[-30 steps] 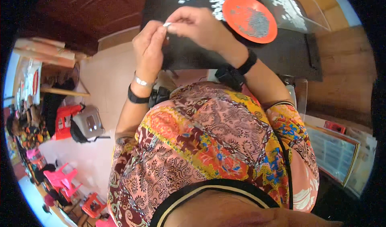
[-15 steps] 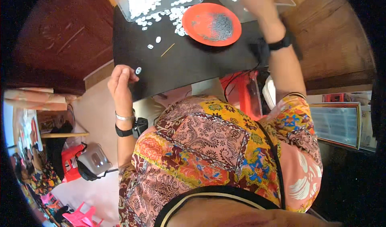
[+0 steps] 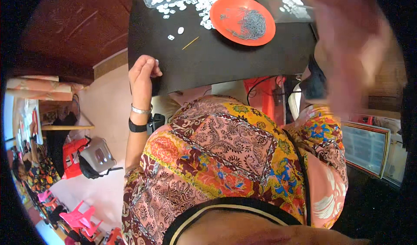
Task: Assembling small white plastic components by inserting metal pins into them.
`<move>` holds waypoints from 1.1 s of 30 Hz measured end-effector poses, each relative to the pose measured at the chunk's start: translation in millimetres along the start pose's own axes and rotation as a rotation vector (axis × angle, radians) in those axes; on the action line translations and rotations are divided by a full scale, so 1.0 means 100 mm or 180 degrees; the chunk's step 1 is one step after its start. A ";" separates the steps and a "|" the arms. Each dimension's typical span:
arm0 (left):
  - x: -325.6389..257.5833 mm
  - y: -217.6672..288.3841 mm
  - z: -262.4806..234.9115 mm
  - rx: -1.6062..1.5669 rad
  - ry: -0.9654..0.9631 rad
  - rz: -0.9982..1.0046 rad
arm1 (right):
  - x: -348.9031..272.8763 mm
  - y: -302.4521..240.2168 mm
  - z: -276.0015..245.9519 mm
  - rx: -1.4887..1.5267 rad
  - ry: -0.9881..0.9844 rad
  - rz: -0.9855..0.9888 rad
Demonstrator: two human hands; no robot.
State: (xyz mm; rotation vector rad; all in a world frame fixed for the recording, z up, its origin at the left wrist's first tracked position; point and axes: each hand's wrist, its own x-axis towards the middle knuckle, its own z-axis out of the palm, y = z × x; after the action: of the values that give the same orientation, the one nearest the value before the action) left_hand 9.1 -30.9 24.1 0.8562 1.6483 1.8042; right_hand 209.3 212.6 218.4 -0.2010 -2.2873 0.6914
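Note:
My left hand [image 3: 145,71] is at the left edge of the black table [image 3: 230,65], fingers pinched together. A sliver of a small white oval piece shows at its fingertips; the fingers cover the rest. My right hand [image 3: 360,58] is a large motion blur beyond the table's right side, so its fingers cannot be made out. Right of centre lies a red plate [image 3: 216,16] bearing a pile of thin grey metal pins [image 3: 253,24]. A thin yellow stick [image 3: 190,43] rests between the plate and my left hand. Beside it are a white oval piece [image 3: 180,30] and a two-holed white piece [image 3: 171,37].
At the far side, a clear plastic box [image 3: 193,1] holds many white pieces, with more scattered before it. Another clear container [image 3: 299,16] with white pieces stands at the far right. Below the table's near edge hang dark cables [image 3: 256,86] by a red object.
My right hand has swung from above the far-right container out to the right and nearer the camera, blurring. The left fingers now hide most of the white piece. The view has shifted slightly.

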 end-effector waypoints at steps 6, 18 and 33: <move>0.03 0.14 0.06 0.0509 0.0041 0.0179 | 0.44 -0.07 0.05 0.0039 0.0172 -0.0396; -0.44 -0.07 -0.06 0.0550 0.0419 0.0004 | 1.77 -1.28 -1.42 -0.0918 0.1516 -0.2298; -0.07 0.18 -0.07 0.0437 -0.0059 0.0150 | 1.01 -0.43 -0.14 0.0134 -0.0151 -0.1164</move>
State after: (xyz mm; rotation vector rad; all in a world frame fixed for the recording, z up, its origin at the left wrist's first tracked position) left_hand 8.8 -42.1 41.1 0.9761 1.7702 1.7245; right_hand 148.0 215.5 310.6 0.2515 -2.2671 0.5560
